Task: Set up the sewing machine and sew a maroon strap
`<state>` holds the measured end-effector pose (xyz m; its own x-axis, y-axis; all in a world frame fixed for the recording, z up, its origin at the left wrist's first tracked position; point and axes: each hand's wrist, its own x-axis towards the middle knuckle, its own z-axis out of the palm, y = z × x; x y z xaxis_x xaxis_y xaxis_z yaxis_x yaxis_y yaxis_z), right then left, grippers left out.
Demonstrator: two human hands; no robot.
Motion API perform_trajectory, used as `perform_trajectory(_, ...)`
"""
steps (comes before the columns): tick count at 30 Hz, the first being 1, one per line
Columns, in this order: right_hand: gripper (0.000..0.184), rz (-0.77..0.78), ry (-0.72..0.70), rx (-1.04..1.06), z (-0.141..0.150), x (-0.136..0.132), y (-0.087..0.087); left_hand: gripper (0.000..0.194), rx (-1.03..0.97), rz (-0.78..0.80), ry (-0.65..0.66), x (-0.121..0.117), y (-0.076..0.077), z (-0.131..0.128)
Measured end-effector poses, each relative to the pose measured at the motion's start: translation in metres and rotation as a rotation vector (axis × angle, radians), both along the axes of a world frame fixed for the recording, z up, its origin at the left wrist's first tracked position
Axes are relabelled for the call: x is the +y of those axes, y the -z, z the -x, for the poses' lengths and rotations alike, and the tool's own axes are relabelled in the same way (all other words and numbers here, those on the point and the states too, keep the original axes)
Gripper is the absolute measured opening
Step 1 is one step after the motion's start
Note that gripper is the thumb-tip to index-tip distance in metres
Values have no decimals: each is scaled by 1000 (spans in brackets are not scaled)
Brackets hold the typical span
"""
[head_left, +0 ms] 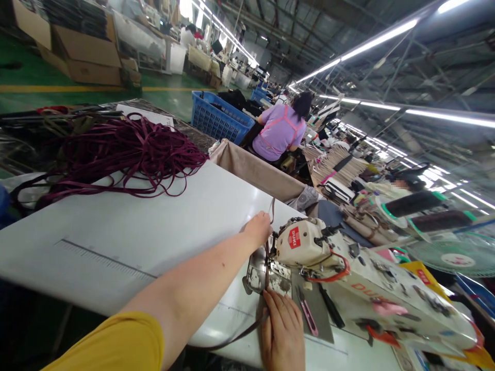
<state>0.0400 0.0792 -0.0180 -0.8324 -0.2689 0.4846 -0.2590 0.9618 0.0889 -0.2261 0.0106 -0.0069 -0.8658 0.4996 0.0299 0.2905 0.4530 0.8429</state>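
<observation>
A narrow dark strap [247, 330] runs across the front of the white table, under my right hand and over the metal plate of a sewing machine [309, 242]. My left hand [258, 229], its arm stretched out across the table, has its fingers closed on the strap behind the needle area. Its tail curls up past those fingers. In front of the machine, my right hand [284, 324] holds the strap between thumb and fingers, the fingertips resting at the plate's edge. Pink-handled thread snips [308, 313] and a black-handled tool [331, 306] lie right of it.
A heap of maroon straps [135, 149] covers the table's far left. Past the back edge stand a fabric-lined bin [255, 170] and a blue crate [220, 116]. A person in purple [282, 129] sits beyond. Thread cones [415, 203] and a fan [456, 252] are at right.
</observation>
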Motion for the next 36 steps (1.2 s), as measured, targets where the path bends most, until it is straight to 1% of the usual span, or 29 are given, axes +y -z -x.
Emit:
perform_trajectory(4,37,46,22,-44,-1,-5,-4,24,-295,-194,0,2,7,12)
perform_trajectory(8,38,58,26,-52,-2,-7,-6,36,-584,-424,-35,-1,12,20)
perform_trajectory(11,39,59,32,-55,-2,-7,-7,42,-717,-590,-80,-7,8,24)
perform_trajectory(14,39,60,39,-60,-3,-8,-8,40,-783,-729,-131,-13,1,30)
perform_trajectory(20,38,38,48,-35,-2,-8,-10,34,-761,-944,-203,-35,-13,51)
perform_trajectory(25,36,3,28,20,1,-5,-9,39,-666,-1071,-228,-56,-26,64)
perform_trajectory(31,34,-78,-8,90,5,4,-2,47,-559,-1145,-241,-76,-45,69)
perform_trajectory(36,33,-125,-28,142,7,11,1,48,-503,-1180,-242,-86,-58,69)
